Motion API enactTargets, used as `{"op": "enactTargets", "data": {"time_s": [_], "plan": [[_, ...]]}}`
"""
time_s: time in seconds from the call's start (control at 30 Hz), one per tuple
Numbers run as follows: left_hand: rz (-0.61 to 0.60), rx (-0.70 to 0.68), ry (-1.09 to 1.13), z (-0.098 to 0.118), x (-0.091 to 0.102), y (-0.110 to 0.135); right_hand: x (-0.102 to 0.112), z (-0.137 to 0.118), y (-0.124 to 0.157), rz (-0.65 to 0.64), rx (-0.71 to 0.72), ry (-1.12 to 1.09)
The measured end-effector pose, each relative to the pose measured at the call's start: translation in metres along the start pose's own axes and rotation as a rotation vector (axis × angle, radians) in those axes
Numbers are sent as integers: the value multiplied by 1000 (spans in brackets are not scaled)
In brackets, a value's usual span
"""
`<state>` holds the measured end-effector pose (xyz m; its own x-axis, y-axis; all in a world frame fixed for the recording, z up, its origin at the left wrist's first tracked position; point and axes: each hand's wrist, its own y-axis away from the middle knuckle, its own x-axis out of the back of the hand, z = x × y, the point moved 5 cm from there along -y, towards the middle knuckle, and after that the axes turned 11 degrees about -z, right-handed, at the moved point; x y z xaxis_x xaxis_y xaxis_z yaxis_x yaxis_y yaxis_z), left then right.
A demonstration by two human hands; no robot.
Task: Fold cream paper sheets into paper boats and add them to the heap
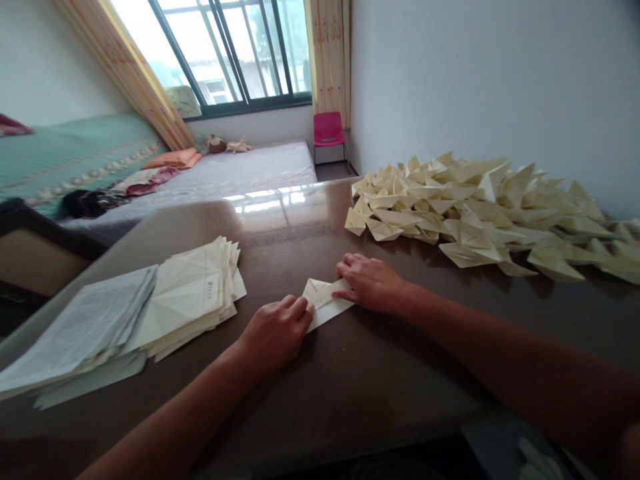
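Note:
A cream sheet of paper (324, 301), partly folded with a pointed flap at its far side, lies on the brown table in front of me. My left hand (280, 328) grips its left end with curled fingers. At the right end, my right hand (370, 281) has its thumb and fingers closed on the paper. The fingertips cover both ends of the sheet. To the left of my hands is a stack of creased cream paper (187, 293). Beyond my right hand, a big heap of folded paper boats (465, 207) rests on the table.
Grey printed sheets (90, 327) lie at the table's left side, partly under the cream stack. The glossy table (280, 247) meets a white wall on the right. Behind it are a bed (270, 163), a pink chair (329, 130) and a window. A dark chair (45, 253) stands at left.

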<state>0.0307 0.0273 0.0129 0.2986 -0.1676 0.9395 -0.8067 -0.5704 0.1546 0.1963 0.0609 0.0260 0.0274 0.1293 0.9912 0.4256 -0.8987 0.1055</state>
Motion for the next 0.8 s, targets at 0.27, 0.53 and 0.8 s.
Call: {"op": "enactTargets", "data": {"time_s": [0.27,0.53,0.8], "plan": [[50,-3,-11,2,1,1,-18,16,-12,-114,8,-412],[182,47,23,-3,1,2,-1,18,-12,177,22,-610],[558,186,155,-13,16,9,37,-24,31,647,345,9]]}}
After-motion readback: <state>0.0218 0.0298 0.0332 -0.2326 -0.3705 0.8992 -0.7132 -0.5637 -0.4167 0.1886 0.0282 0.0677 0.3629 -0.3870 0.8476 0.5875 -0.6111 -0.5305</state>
